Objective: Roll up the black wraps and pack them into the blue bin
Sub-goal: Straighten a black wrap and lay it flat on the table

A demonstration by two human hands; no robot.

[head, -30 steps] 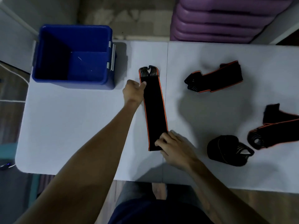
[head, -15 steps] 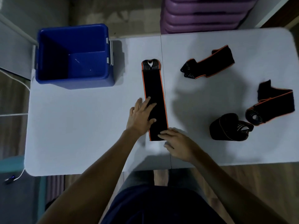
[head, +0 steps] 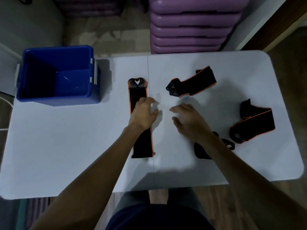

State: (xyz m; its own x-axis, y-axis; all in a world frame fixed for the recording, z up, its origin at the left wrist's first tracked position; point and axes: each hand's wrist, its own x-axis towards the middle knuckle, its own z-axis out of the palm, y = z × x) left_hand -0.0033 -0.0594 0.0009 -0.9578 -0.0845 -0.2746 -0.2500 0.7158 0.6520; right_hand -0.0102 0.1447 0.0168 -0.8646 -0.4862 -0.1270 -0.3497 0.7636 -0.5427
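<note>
Landmark: flat wrap point(head: 139, 97), a long black strip with orange edging, laid straight on the white bench point(head: 66, 138) just left of the bench's centre seam, patterned end toward the far edge.

1. Blue bin point(head: 58, 98). Well to the left of the flat wrap, at the far left corner of the bench. Lid off, no wraps inside it.

2. Left hand point(head: 143, 113). Over the middle of the flat wrap, fingers spread and loose, gripping nothing; blurred, so contact with the strip could not be told. Its forearm covered part of the strip's near half.

3. Right hand point(head: 189, 120). Just right of the flat wrap, over bare bench beyond the seam, fingers open and blurred, holding nothing.

4. Folded wrap point(head: 192, 83). Right of the flat wrap's far end, lying at a slant, black with orange trim, loosely doubled over, apart from both hands.

5. Rolled wrap point(head: 201, 152). Right of the flat wrap's near end, a dark bundle largely hidden beneath the right forearm.

6. Bent wrap point(head: 252, 125). Farthest right of the flat wrap, near the bench's right edge, crumpled with one end turned up.

7. Purple stack point(head: 196, 27). Beyond the bench's far edge, behind and to the right of the flat wrap.
</note>
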